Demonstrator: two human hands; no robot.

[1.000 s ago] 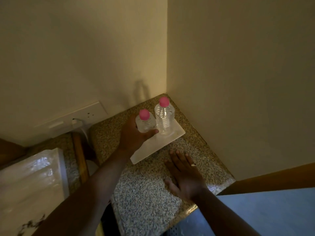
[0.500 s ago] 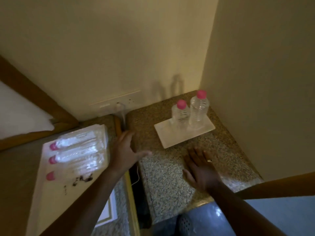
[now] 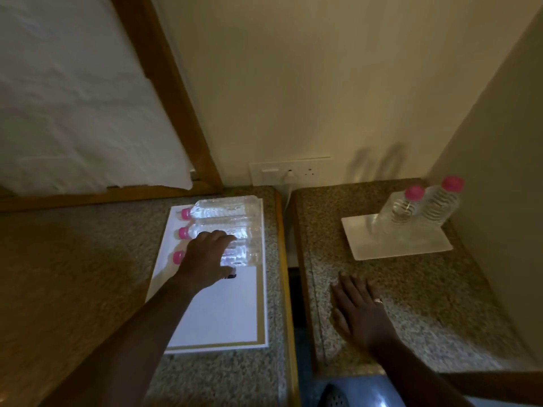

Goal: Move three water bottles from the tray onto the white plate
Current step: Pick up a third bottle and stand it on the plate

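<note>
A white tray [image 3: 223,312] with a gold border lies on the left counter. Three clear water bottles with pink caps lie on their sides at its far end: the far one [image 3: 226,208], the middle one [image 3: 249,229] and the near one [image 3: 244,257]. My left hand [image 3: 205,259] is over the near bottle, fingers curled around its body, thumb on the near side. On the right counter a white plate [image 3: 402,245] carries two upright pink-capped bottles [image 3: 404,205] [image 3: 442,201]. My right hand [image 3: 358,309] rests flat on the right counter, fingers spread.
A dark gap [image 3: 293,289] with wooden edging separates the two speckled stone counters. A wall socket with a plugged-in white cable [image 3: 289,173] sits above the gap. A wall stands close to the right of the plate. A wooden-framed white panel [image 3: 88,98] rises at the far left.
My left hand let go of the second bottle on the plate and swung left to the tray, now closing over the near bottle. The view has turned left. My right hand stayed flat.
</note>
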